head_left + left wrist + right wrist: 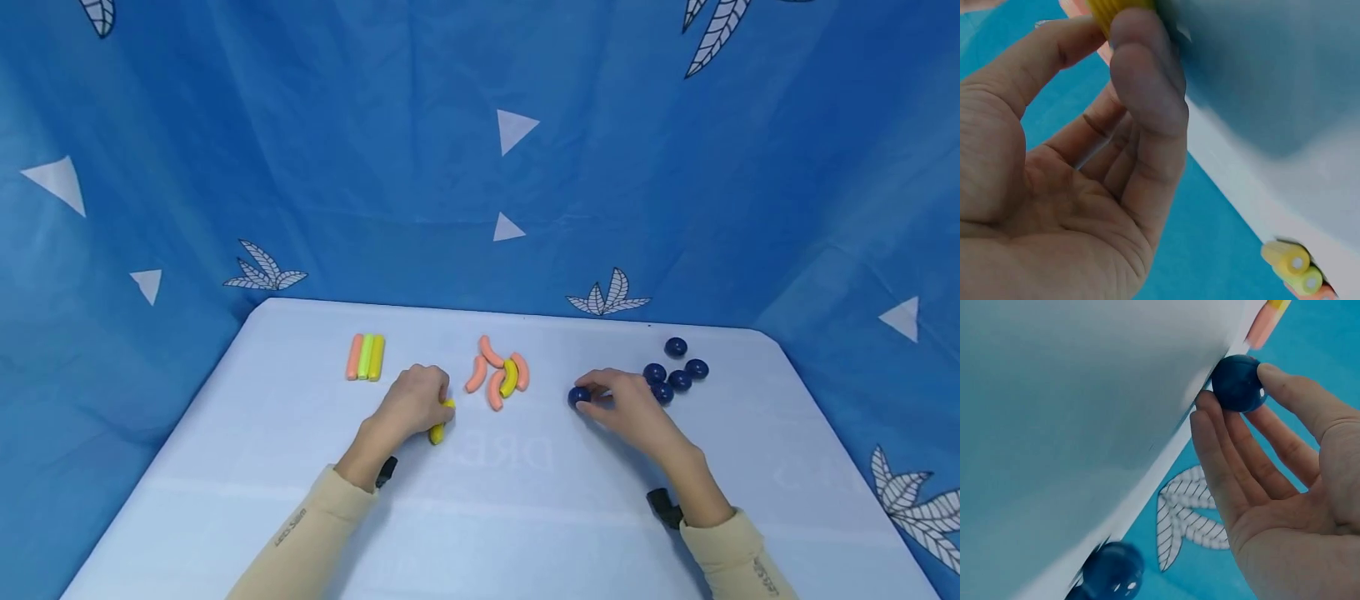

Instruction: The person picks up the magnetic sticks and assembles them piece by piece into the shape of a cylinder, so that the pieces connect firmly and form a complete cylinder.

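My left hand (414, 402) pinches a yellow ribbed piece (437, 434) low over the white table, left of centre. In the left wrist view only part of this yellow ribbed piece (1110, 11) shows, between thumb and fingertips. Out to the right, my right hand (626, 407) holds a dark blue glossy ball (578, 397) at the tabletop. The right wrist view has that blue ball (1236, 384) between the thumb and the fingers. Between the hands lie several pink curved pieces (476, 374), with a yellow curved piece (509, 378) among them.
Several more dark blue balls (679, 381) sit in a group just beyond my right hand. At the back left, a pink stick (354, 357), a green stick (365, 357) and a yellow stick (377, 357) lie side by side. Blue curtain (420, 167) surrounds the white table (495, 533).
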Tool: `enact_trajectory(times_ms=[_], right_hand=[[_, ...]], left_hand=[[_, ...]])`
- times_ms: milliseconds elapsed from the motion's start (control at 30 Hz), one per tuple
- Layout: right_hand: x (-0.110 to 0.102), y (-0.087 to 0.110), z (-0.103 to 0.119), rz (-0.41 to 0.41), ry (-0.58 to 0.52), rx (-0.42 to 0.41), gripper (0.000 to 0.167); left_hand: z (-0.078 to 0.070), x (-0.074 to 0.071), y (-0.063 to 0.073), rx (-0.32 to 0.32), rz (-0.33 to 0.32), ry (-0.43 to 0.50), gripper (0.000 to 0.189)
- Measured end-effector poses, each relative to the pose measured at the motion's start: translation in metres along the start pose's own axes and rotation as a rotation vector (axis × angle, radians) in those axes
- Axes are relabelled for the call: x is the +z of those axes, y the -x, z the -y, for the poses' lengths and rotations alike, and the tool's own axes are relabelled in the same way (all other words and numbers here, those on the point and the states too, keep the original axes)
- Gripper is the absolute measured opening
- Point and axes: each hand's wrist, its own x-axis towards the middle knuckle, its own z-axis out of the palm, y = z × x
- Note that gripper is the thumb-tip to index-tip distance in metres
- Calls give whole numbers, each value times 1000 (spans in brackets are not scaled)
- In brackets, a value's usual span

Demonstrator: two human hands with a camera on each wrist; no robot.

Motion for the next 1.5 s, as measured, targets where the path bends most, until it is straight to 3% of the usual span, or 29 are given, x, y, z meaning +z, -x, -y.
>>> enact_trajectory(times_ms=[400, 600, 667, 967, 1167, 1500], right_hand=[[24, 2, 41, 146, -80, -67, 31], [32, 0, 62, 189, -85, -148, 30], [34, -1, 68, 202, -87, -165, 30], [44, -11, 85, 223, -80, -177, 30], [44, -8, 79, 245, -123, -161, 26], [37, -9, 76, 168, -106, -122, 19]], left_hand=[[-29, 23, 12, 193, 63, 54, 35], [-40, 31, 8, 318, 56, 71, 34], [-42, 30, 7, 334, 58, 63, 33], [-36, 22, 8, 283, 107, 22, 31], [-35, 20, 8, 246, 150, 11, 29], [-23, 7, 10, 174, 234, 59, 28]])
